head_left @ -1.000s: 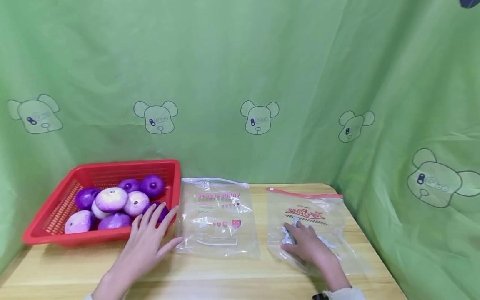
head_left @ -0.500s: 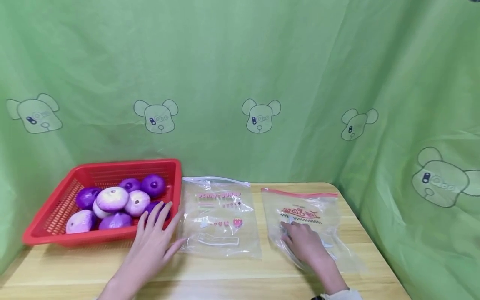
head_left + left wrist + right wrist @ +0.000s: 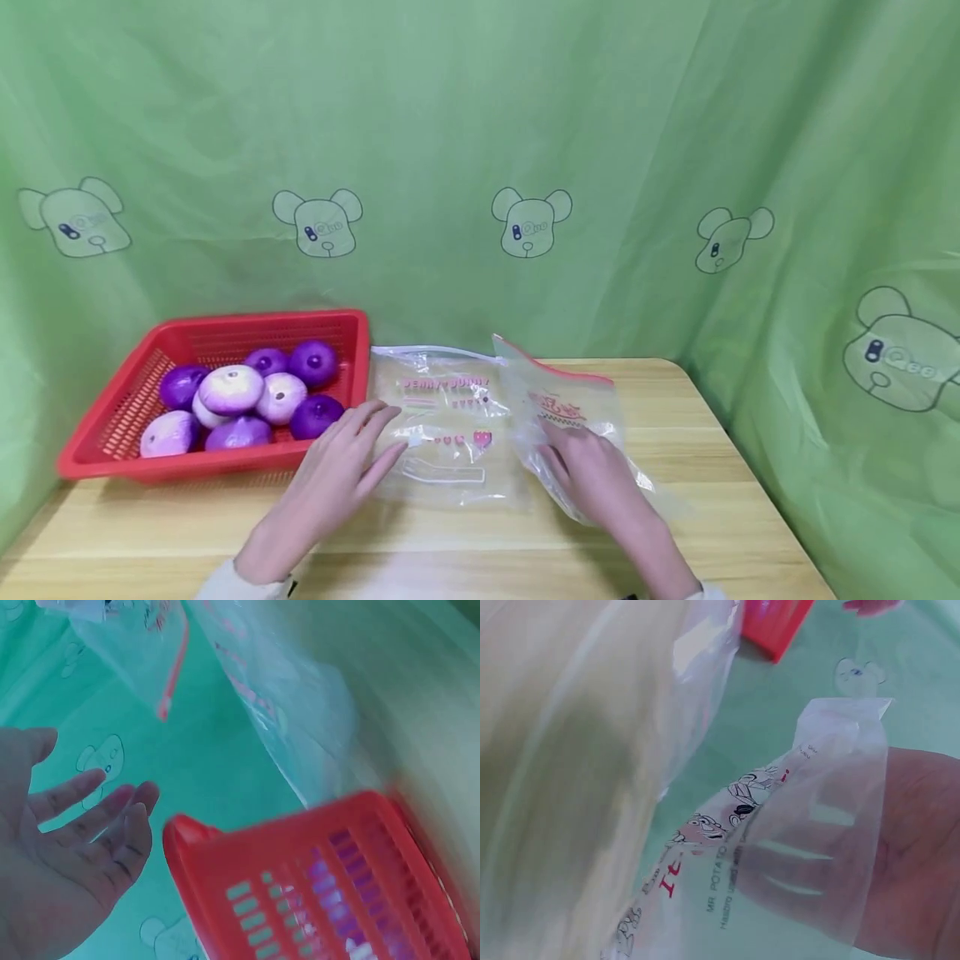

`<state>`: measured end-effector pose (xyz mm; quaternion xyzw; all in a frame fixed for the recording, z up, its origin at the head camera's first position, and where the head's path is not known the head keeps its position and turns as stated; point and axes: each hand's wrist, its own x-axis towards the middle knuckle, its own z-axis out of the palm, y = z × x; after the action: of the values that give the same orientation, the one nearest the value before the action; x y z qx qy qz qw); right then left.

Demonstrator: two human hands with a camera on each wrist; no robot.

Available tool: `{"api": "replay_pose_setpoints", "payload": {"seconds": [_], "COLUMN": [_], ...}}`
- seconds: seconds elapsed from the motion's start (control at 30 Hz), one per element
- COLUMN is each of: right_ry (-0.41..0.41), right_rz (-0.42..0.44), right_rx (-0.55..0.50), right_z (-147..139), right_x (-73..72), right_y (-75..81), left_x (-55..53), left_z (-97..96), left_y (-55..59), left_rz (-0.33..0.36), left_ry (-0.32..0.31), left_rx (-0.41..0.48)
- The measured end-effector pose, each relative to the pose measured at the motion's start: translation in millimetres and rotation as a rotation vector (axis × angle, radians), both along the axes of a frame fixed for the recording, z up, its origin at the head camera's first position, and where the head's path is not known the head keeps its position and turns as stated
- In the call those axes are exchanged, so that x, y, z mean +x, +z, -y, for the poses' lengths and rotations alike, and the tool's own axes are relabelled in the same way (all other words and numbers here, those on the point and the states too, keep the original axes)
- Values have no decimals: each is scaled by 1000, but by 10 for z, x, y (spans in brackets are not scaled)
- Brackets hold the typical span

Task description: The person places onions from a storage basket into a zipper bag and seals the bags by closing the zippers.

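Red-topped bag (image 3: 577,406), held in right hand (image 3: 592,479), left hand (image 3: 333,467) near basket (image 3: 202,467)

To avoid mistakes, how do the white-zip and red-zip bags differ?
The white-zip bag lies flat on the table; the red-zip bag is tilted up, held by the right hand. The white-zip bag has pink lettering; the red-zip bag, red lettering and a checkered strip. Both are clear plastic.
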<state>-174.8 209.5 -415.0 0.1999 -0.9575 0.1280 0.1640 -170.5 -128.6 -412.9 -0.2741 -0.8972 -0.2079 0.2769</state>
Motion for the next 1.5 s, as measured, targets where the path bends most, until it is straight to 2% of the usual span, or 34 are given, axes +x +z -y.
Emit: {"api": "replay_pose_setpoints", "payload": {"seconds": [0.13, 0.23, 0.37, 0.47, 0.53, 0.67, 0.73, 0.8, 0.9, 0.97, 1.03, 1.13, 1.2, 1.27, 1.37, 1.5], "right_ry": [57, 119, 217, 276, 312, 391, 428, 447, 452, 430, 390, 313, 282, 281, 286, 247], "right_rz": [-48, -94, -136, -158, -171, -206, -221, -214, -158, -71, 52, 241, 312, 328, 307, 304], "right_rx": [8, 21, 20, 12, 11, 26, 30, 45, 65, 84, 89, 68, 38, 3, -29, -53], "right_z": [119, 211, 350, 441, 494, 574, 599, 615, 633, 637, 632, 619, 621, 641, 687, 732], "right_x": [66, 109, 164, 221, 262, 319, 328, 328, 295, 273, 264, 291, 309, 322, 338, 397], "right_y": [112, 195, 302, 369, 401, 383, 343, 318, 356, 441, 557, 748, 855, 945, 1040, 1122], "left_x": [-63, -107, -138, -139, -133, -126, -127, -132, -140, -142, -138, -124, -118, -111, -106, -108], "left_z": [-136, -242, -350, -389, -383, -280, -223, -196, -209, -240, -274, -319, -342, -362, -393, -448], "left_y": [94, 168, 251, 299, 331, 386, 404, 405, 394, 385, 378, 371, 367, 367, 370, 373], "left_rz": [124, 225, 289, 366, 503, 837, 929, 932, 873, 826, 789, 743, 715, 689, 659, 649], "left_ry": [2, 41, 110, 114, 60, -74, -112, -113, -83, -49, -33, -17, -22, -20, -28, -49], "left_rx": [122, 201, 255, 355, 493, 830, 933, 937, 861, 800, 782, 805, 831, 851, 869, 878]}}
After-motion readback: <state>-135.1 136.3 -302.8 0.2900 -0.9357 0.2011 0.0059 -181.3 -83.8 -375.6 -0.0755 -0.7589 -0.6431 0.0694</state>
